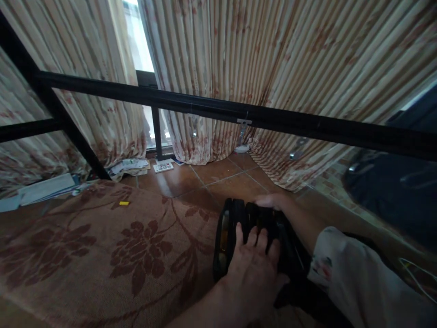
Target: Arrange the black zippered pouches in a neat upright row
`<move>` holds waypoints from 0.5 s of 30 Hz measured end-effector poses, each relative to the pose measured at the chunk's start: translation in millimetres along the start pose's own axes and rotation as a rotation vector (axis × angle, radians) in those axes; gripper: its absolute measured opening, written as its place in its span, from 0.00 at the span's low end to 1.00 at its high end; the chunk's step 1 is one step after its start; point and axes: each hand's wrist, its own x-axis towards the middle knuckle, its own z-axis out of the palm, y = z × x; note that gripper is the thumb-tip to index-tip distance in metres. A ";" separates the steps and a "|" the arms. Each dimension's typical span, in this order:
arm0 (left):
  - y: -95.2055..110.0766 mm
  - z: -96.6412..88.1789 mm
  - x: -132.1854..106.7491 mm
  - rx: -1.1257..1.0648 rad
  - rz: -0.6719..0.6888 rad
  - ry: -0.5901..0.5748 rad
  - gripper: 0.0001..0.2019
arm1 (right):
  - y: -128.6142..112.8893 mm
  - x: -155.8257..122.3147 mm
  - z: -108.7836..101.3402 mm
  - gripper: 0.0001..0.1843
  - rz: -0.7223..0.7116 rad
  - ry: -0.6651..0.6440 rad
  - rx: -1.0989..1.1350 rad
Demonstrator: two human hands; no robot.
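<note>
Right of a small yellow block (124,203), the left hand (253,266) is spreading its fingers over a boxy black case (235,210) lying near, apparently steadying it; continuing calls for even pressure. The right hand (269,200) is touching its far side, pinching or not I cannot tell.

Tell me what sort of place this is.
Probably a room in a home: long patterned curtains, a flower-patterned cloth and a tiled floor suggest it.
</note>
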 end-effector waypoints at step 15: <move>-2.8 21.1 51.2 -0.060 -0.103 0.010 0.35 | 15.1 -11.3 -12.9 0.10 0.092 -0.194 0.201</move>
